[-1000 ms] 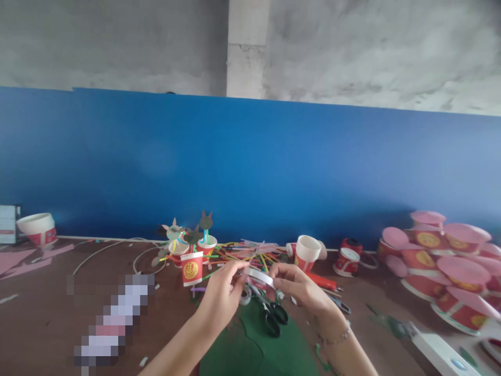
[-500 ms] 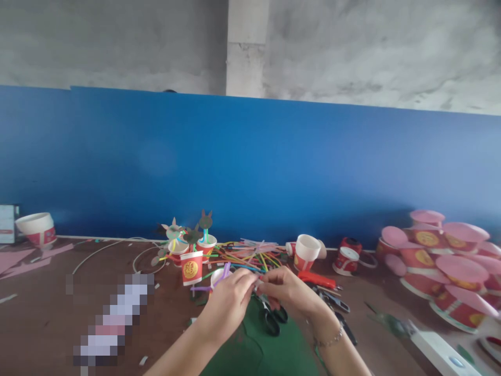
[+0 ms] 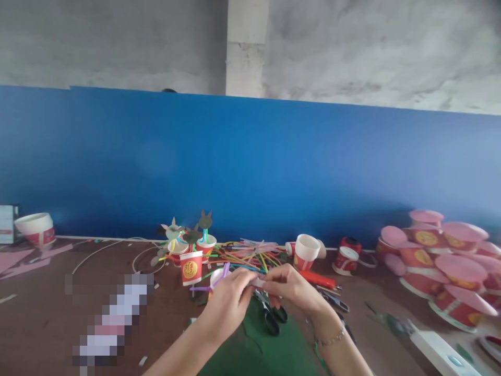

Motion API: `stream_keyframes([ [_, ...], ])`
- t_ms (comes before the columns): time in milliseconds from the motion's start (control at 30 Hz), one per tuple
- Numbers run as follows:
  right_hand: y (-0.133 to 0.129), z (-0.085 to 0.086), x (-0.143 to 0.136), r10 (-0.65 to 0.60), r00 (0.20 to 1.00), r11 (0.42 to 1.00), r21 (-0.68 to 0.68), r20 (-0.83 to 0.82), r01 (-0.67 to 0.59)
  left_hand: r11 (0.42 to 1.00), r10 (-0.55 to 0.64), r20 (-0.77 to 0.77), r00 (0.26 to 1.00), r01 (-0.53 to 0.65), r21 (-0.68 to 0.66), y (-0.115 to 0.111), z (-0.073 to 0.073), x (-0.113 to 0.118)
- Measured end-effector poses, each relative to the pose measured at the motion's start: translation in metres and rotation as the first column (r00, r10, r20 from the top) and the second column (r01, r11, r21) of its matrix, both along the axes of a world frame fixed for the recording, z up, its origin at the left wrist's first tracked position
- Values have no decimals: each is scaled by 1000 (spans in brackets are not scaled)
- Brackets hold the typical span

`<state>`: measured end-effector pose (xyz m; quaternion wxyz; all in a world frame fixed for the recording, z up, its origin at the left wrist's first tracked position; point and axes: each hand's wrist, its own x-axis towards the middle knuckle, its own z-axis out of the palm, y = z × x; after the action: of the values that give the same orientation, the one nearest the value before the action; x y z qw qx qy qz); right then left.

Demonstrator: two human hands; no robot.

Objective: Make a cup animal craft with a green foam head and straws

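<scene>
Just above the green sheet (image 3: pixel 274 347), my left hand (image 3: pixel 230 295) and my right hand (image 3: pixel 291 287) meet with fingertips pinched. Between them is a small whitish strip (image 3: pixel 258 282), mostly hidden by the fingers, so its exact kind is unclear. Right below the hands lie scissors (image 3: pixel 271 319) with black handles, blades partly covered by my fingers. Beside my left hand stands a white paper cup (image 3: pixel 215 277), partly hidden, with purple straws (image 3: pixel 226 269) at it. A bracelet circles my right wrist.
Behind the hands lies a heap of coloured straws (image 3: pixel 250 252). Red paper cups with animal cut-outs (image 3: pixel 191 269) stand left of it. To the right are a white cup (image 3: pixel 307 249), a red-handled tool (image 3: pixel 319 280), a glue gun (image 3: pixel 438 347) and stacked cups with pink discs (image 3: pixel 456 269).
My right fingertips have drawn slightly away from the left ones, and more of the whitish strip shows between them. The things on the table have stayed put.
</scene>
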<state>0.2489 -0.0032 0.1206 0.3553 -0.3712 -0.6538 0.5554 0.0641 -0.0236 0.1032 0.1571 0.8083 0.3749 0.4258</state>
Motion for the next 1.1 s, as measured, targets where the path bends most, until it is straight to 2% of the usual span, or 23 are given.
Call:
stream_keyframes([
  [200,-2,-3,2,19,995,1000,-21,-95,-21,992,15,47,999,-9,-124,-2,7,1],
  [300,-3,-4,4,2,994,999,-53,-113,-8,992,7,88,996,4,-123,-2,8,0],
  [433,-2,-1,2,-41,999,999,7,28,41,986,-15,130,991,37,-163,-5,10,1],
  [533,-2,2,-1,-24,979,995,98,200,4,970,-16,146,989,50,-238,-6,11,3],
  [667,-4,5,-4,-17,933,986,159,360,-43,958,48,155,987,-2,-286,-4,5,7],
  [867,-7,8,-6,-20,912,978,199,410,-68,922,50,208,977,35,-386,1,-6,9],
  [1000,-7,9,-6,-16,914,982,180,406,-63,927,77,208,975,7,-375,2,-4,8],
  [1100,-7,10,-5,-20,912,986,160,410,-50,920,36,234,972,59,-388,1,-2,8],
])
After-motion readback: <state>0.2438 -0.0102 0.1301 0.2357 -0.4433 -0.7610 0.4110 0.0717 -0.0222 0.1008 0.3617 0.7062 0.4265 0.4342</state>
